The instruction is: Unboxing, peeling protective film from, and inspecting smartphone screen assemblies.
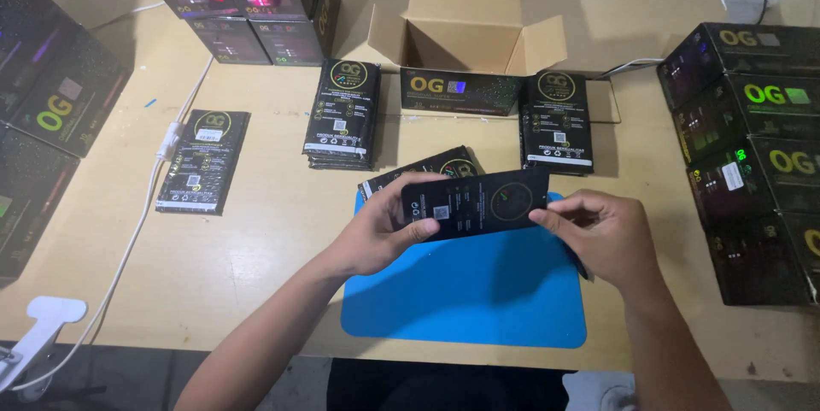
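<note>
My left hand [384, 231] and my right hand [602, 236] hold a flat black retail packet [477, 202] between them, just above a blue mat [465, 296]. The left hand grips the packet's left end, with the thumb on its face. At the packet's right end, the right hand pinches the edge with its fingertips. Another black packet [427, 167] lies partly hidden behind the held one, at the mat's far edge.
Stacks of black packets [343, 112] [557, 120] and a single one [203, 161] lie on the wooden table. An open cardboard box [465, 31] stands behind a black box [461, 91]. Black cartons are piled at right [752, 155], left [47, 103] and far left [248, 1]. A white cable [141, 206] runs down the left.
</note>
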